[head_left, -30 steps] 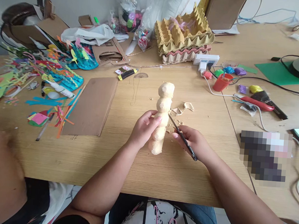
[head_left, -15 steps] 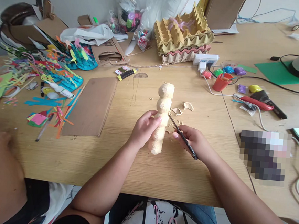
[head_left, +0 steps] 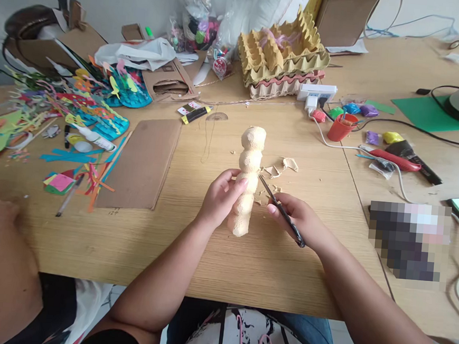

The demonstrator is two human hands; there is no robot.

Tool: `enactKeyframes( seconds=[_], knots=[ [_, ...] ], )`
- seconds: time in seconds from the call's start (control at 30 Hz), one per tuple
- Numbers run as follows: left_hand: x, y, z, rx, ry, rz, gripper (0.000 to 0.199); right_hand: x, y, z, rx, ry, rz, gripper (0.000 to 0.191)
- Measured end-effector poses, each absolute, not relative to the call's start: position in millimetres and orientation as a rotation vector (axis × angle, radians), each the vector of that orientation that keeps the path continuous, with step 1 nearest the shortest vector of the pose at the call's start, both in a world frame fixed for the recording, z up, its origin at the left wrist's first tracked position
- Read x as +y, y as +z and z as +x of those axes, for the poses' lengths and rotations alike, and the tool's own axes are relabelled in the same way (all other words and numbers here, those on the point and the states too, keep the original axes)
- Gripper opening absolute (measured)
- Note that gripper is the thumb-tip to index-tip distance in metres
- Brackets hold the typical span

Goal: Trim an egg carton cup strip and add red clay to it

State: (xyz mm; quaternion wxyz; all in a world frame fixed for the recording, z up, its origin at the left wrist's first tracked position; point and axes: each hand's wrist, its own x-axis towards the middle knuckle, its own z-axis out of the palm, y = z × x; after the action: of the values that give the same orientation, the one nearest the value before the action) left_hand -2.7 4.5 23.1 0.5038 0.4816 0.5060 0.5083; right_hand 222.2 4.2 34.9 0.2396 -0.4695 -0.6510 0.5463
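Observation:
A pale yellow strip of egg-carton cups, bumpy and upright in the picture, is held near its middle by my left hand, thumb across the front. My right hand is closed around black scissors. The scissors' tips lie close to the strip's right edge, beside the notch above my left thumb; whether they touch it I cannot tell. Torn carton scraps and small crumbs lie on the table just beyond my right hand.
Stacked egg trays stand at the back by a white power strip. A cardboard sheet lies to the left, near colourful craft pieces. An orange cup and cables are on the right. Another person's arm rests at the left.
The scissors' tips have shifted very slightly away from the strip, and the strip's top leans slightly further left. My left hand keeps its hold.

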Motion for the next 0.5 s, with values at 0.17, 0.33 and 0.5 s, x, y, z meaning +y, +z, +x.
enactKeyframes(
  seconds=[0.17,0.33,0.5],
  knots=[
    [4.3,22.2,-3.0,1.218,1.207,1.165,0.049,3.6,33.6,222.1,-1.786,1.517,-1.301,0.048],
    [3.9,21.7,-2.5,1.210,1.204,1.163,0.048,2.9,34.8,221.8,-1.771,1.502,-1.323,0.048],
    [3.8,21.4,-2.0,1.204,1.206,1.161,0.047,2.8,34.6,221.4,-1.764,1.503,-1.328,0.048]
  ],
)
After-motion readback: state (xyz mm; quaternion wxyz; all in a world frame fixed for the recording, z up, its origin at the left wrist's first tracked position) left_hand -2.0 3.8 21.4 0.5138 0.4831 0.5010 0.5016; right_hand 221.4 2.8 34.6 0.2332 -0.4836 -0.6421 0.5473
